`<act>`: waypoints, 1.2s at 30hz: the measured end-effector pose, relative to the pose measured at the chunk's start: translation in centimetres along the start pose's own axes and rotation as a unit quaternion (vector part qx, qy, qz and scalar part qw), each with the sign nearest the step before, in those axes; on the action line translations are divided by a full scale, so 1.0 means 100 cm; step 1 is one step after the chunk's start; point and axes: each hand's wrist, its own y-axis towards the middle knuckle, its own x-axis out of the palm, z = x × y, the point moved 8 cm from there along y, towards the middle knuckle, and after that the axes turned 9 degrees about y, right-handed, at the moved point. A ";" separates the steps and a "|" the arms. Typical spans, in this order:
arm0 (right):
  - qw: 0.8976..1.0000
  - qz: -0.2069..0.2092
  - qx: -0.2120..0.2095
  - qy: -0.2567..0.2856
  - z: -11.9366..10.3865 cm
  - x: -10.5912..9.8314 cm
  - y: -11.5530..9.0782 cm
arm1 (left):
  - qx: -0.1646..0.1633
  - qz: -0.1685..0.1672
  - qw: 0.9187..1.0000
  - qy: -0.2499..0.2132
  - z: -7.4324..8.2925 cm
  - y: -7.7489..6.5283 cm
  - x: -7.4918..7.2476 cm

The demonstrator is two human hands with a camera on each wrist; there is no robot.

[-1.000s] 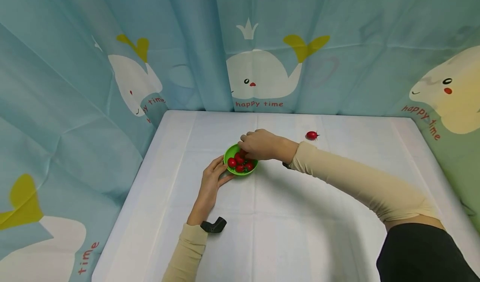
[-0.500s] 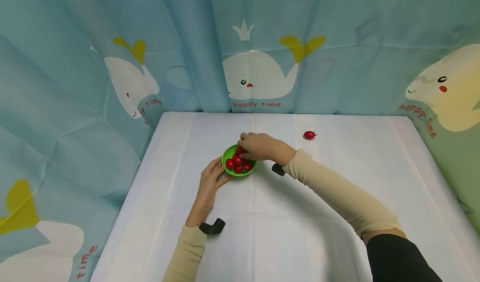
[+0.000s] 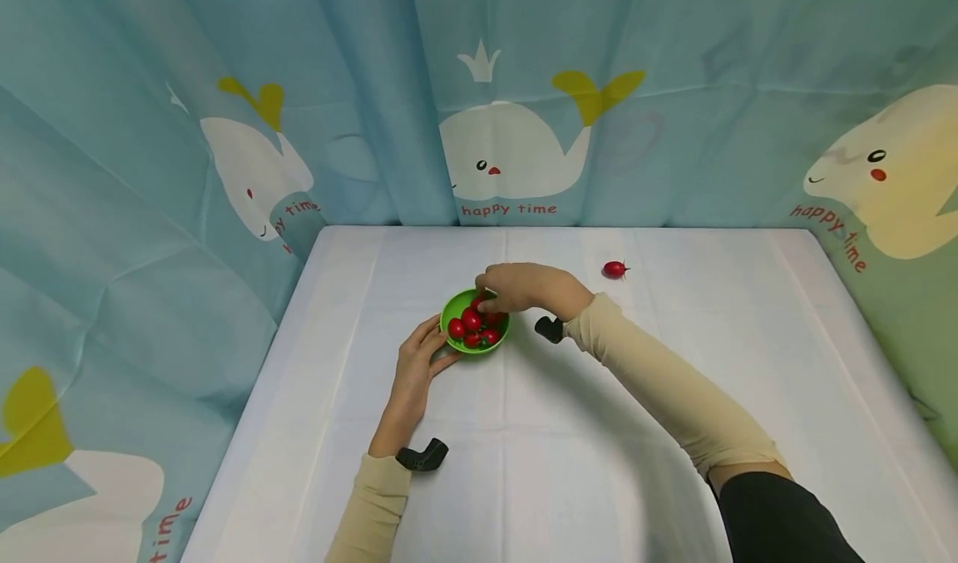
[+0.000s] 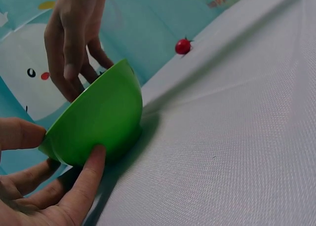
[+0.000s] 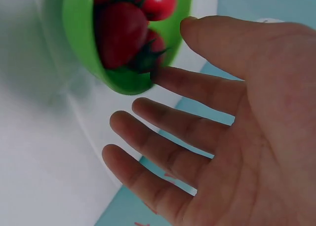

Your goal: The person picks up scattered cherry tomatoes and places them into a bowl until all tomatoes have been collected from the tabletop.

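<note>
A small green bowl [image 3: 447, 309] holds several red cherry tomatoes [image 3: 471, 320] with green stems. At its left side is my left hand [image 3: 413, 372]; the left wrist view has the thumb on the bowl's outer wall and a finger at the rim, gripping it. Over the bowl's far right edge hangs my right hand [image 3: 524, 286]. In the right wrist view its thumb and fingers [image 5: 173, 157] are spread, with nothing between them. The index fingertip is at the rim beside a tomato stem; whether it touches the tomato I cannot tell.
One more cherry tomato [image 3: 614, 269] lies alone on the white table [image 3: 584, 480], behind the right forearm. A blue curtain [image 3: 359, 89] printed with whales hangs along the back and left edges. Black wrist mounts [image 3: 422, 455] sit on both wrists.
The right forearm and elbow have swung in toward the body, while the right hand stays over the bowl. The left hand keeps its grip on the bowl. The view has shifted slightly.
</note>
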 end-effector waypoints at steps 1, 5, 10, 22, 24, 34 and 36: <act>1.000 0.001 0.001 0.006 0.000 -0.002 -0.002 | 0.003 -0.001 1.000 0.002 0.000 0.000 0.000; 0.999 0.004 -0.001 0.033 0.003 -0.008 -0.009 | 0.009 0.001 1.000 0.008 0.001 0.000 0.000; 0.997 0.005 -0.005 0.073 0.013 -0.016 -0.022 | 0.007 0.004 1.000 0.004 0.000 0.000 0.000; 0.987 0.043 0.062 0.142 0.068 -0.034 -0.068 | 0.008 0.004 1.000 0.005 0.000 0.000 -0.001; 0.984 0.049 0.074 0.154 0.081 -0.036 -0.075 | 0.009 0.003 1.000 0.006 0.001 0.000 -0.001; 0.965 0.099 0.130 0.203 0.141 -0.043 -0.113 | 0.009 0.001 1.000 0.010 0.003 -0.002 0.000; 0.964 0.109 0.136 0.203 0.151 -0.044 -0.120 | 0.010 -0.001 1.000 0.011 0.003 -0.002 0.000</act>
